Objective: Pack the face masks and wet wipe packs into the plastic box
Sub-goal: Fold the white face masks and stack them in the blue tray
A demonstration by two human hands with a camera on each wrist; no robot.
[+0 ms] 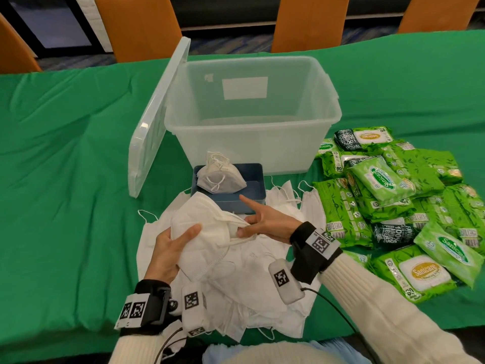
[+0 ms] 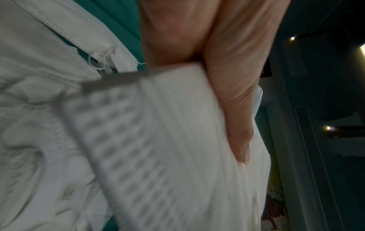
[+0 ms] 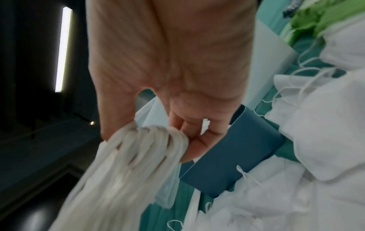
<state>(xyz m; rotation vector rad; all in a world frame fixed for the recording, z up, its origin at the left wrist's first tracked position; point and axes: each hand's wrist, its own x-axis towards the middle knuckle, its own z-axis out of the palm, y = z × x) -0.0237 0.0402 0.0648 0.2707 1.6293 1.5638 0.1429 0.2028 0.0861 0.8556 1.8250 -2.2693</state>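
A stack of white face masks [image 1: 207, 232] is held above a loose pile of white masks [image 1: 257, 292] on the green cloth. My left hand [image 1: 170, 248] grips the stack's left side, thumb on top [image 2: 233, 109]. My right hand [image 1: 262, 222] pinches the stack's bunched ear loops [image 3: 150, 140], index finger pointing out. The clear plastic box [image 1: 252, 119] stands open behind, seemingly with nothing in it. A tied bundle of masks [image 1: 220, 177] lies in a small blue tray [image 1: 252, 203] in front of the box. Green wet wipe packs [image 1: 393, 200] are heaped to the right.
The box's clear lid [image 1: 157, 119] leans upright against its left side. Orange chair backs [image 1: 136, 24] line the far edge of the table. Bare green tablecloth [image 1: 65, 153] spreads to the left of the box and masks.
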